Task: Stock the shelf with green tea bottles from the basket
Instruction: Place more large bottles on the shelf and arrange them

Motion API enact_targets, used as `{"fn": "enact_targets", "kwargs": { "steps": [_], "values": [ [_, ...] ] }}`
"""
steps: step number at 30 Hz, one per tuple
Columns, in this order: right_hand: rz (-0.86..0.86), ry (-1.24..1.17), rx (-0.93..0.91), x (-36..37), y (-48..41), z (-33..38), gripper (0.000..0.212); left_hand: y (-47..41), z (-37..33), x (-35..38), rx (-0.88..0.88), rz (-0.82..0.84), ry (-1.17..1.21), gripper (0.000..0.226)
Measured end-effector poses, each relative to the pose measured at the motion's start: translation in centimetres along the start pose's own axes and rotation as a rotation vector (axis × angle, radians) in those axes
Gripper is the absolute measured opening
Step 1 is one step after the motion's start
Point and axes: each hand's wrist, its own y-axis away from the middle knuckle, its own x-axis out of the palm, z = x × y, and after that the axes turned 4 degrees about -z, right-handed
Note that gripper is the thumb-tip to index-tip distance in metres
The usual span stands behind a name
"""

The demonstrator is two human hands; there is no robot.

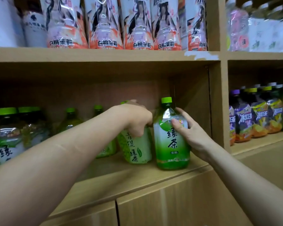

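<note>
Head view: your left hand (137, 119) clamps the shoulder of the leaning grape green tea bottle (135, 149). Just right of it, your right hand (192, 133) wraps the upright plain green tea bottle (171, 144) near the shelf (114, 175) front edge. Next move is probably pushing it straight back.

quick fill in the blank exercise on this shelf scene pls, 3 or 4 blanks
1. The right hand holds a green tea bottle with a ____ cap.
2. That bottle stands on the shelf at the ____ end of its compartment.
3. The left hand grips a second bottle just ____ of the first.
4. The number of hands gripping bottles is ____.

Missing words: green; right; left; two
</note>
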Motion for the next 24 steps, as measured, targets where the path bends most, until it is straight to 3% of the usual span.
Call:
{"fn": "enact_targets", "kwargs": {
  "steps": [4, 8, 11, 13, 15, 17, 19, 24],
  "values": [
    [-0.085, 0.185, 0.011, 0.3, 0.2, -0.8, 0.088, -0.8, 0.0, 1.7, 0.01, -0.074, 0.05, 0.03],
    [-0.187, 0.353, -0.056, 0.0, 1.3, -1.3, 0.083, -0.1, 0.0, 5.1, 0.038, -0.256, 0.182, 0.052],
    [-0.242, 0.537, -0.124, 0.3, 2.1, -0.6, 0.069, 2.1, -0.4, 7.6, -0.056, -0.614, 0.477, 0.062],
    [-0.289, 0.708, -0.166, 0.6, 2.4, -0.4, 0.063, 3.2, -0.8, 9.2, -0.353, -0.861, 0.797, 0.068],
    [-0.297, 0.792, -0.166, 1.1, 2.7, -0.1, 0.067, 3.6, -1.3, 10.2, -0.665, -0.723, 1.303, 0.089],
    [-0.248, 0.817, -0.134, 1.3, 3.0, -0.1, 0.079, 3.1, -2.3, 11.2, -0.711, -0.471, 1.645, 0.103],
    [-0.204, 0.816, -0.113, 1.5, 3.2, 0.1, 0.092, 2.7, -3.2, 11.7, -0.714, -0.441, 1.657, 0.107],
    [-0.178, 0.786, -0.079, 1.3, 2.6, -0.3, 0.102, 3.2, -3.4, 12.1, -0.844, -0.55, 1.332, 0.096]
  ]
}}
